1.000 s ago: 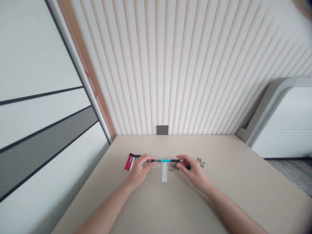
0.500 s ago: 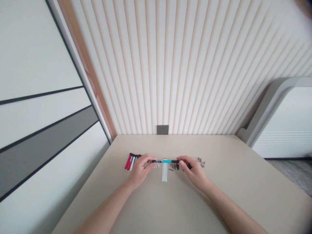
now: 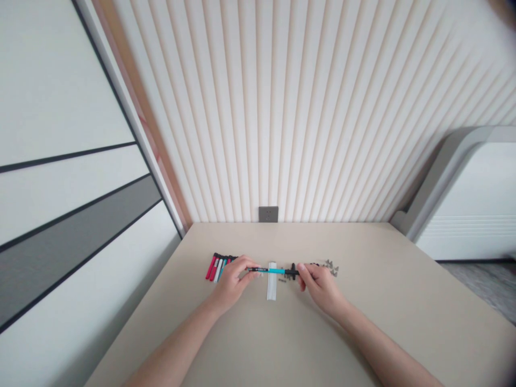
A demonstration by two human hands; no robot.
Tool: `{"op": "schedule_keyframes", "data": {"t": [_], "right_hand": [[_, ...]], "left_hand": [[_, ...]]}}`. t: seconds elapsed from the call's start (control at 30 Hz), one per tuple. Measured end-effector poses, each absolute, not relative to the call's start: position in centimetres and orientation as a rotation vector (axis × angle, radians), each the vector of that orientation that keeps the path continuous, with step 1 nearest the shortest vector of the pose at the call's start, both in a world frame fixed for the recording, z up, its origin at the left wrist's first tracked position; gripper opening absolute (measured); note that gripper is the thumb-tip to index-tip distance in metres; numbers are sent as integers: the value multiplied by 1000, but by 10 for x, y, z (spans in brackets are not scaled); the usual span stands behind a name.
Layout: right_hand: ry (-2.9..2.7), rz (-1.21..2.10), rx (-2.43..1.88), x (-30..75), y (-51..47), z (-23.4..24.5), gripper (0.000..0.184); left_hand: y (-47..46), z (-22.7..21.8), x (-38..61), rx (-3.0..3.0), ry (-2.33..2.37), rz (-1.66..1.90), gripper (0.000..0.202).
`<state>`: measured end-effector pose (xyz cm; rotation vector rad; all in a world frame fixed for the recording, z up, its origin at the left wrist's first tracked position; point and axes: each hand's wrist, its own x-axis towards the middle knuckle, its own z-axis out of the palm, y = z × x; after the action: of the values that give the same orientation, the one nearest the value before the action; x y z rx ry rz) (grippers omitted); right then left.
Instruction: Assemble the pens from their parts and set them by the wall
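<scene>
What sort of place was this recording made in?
Probably a furnished room in a home or office: a beige tabletop, a fluted white wall panel and a grey wall socket.

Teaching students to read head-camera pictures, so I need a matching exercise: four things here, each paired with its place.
Things:
1. Teal pen
2. White strips
3. Red and white pens
4. Grey wall socket

Places:
A. On the wall above the table
B. Left of the left hand
C. Held by the left hand and right hand
D. Lying under the pen's barrel

Pairs: 1-C, 2-D, 3-B, 4-A
</scene>
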<state>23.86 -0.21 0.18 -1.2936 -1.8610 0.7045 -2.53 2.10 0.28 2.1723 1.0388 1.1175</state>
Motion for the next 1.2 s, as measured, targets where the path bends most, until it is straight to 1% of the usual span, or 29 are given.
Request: {"op": "schedule_keyframes", "data": {"t": [0.03, 0.07, 0.13, 0.33, 0.43, 0.6, 0.67, 0.73, 0.83, 1.0, 1.1, 1.2], "right_hand": [[-1848, 719, -1292, 238, -2, 1, 55], [-1834, 718, -1283, 238, -2, 0, 50], [-1817, 676, -1248, 238, -2, -2, 35], [-1844, 578, -1180, 240, -1, -3, 23], [-1873, 524, -1211, 241, -2, 0, 25], [-1930, 552, -1254, 238, -3, 2, 52], [-1922, 607, -1286, 238, -3, 1, 57], [-1900, 620, -1286, 238, -2, 0, 53], [-1889, 572, -1202, 240, -1, 1, 33], [-1964, 496, -1112, 243, -1, 4, 24], [-1991, 460, -1126, 242, -2, 7, 27], [-2015, 466, -1137, 241, -5, 8, 45]], "left_hand": [[21, 3, -26, 2166, 1042, 1122, 9], [22, 2, -26, 2156, 1047, 1129, 9], [23, 1, -28, 2132, 1057, 1149, 9], [23, 1, -28, 2126, 1062, 1169, 8], [22, 1, -27, 2152, 1040, 1156, 8], [21, 1, -27, 2196, 993, 1116, 6], [21, 1, -27, 2198, 992, 1117, 6], [22, 1, -27, 2193, 992, 1121, 7], [22, 1, -28, 2177, 1007, 1128, 8], [22, 2, -28, 2156, 1037, 1127, 8], [21, 1, -28, 2180, 1004, 1107, 8], [21, 1, -27, 2203, 953, 1111, 6]]}}
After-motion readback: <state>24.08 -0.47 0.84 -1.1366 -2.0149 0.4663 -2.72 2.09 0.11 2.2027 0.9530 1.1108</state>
